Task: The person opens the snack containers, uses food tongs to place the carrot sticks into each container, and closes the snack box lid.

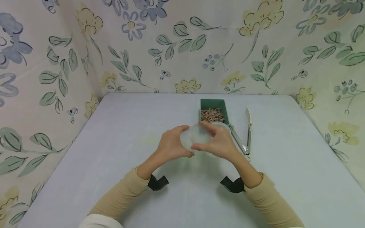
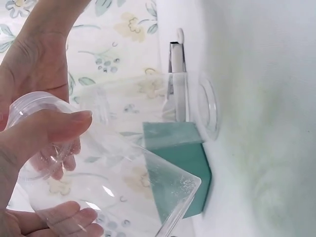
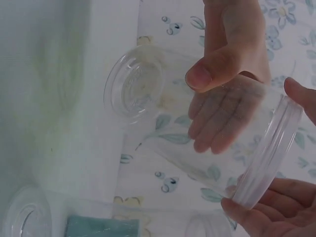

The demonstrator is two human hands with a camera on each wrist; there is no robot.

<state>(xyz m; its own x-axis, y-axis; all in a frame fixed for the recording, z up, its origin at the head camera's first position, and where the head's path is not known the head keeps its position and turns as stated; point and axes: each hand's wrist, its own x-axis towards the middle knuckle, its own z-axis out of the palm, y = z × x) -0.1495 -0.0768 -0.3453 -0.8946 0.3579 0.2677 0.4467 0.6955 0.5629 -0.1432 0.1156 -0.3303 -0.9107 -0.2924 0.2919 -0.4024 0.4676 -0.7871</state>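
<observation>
A clear plastic jar point(image 1: 185, 139) lies tilted in the air between both hands. My left hand point(image 1: 171, 144) grips its body, thumb on one side and fingers on the other. My right hand point(image 1: 216, 141) holds the ridged, translucent lid point(image 3: 270, 150) end, thumb and fingertips at its edge. Through the jar wall in the right wrist view, the fingers of the left hand show, and nothing else is visible inside. A second clear jar point(image 2: 211, 108) stands upright behind the right hand, partly covered by it in the head view.
Behind the standing jar is a green tray point(image 1: 212, 103) with small brown pieces point(image 1: 211, 115) in it. Metal tongs point(image 1: 249, 139) lie spread to its right on the white table point(image 1: 114, 126). Flowered cloth point(image 1: 182, 63) hangs around the back and sides.
</observation>
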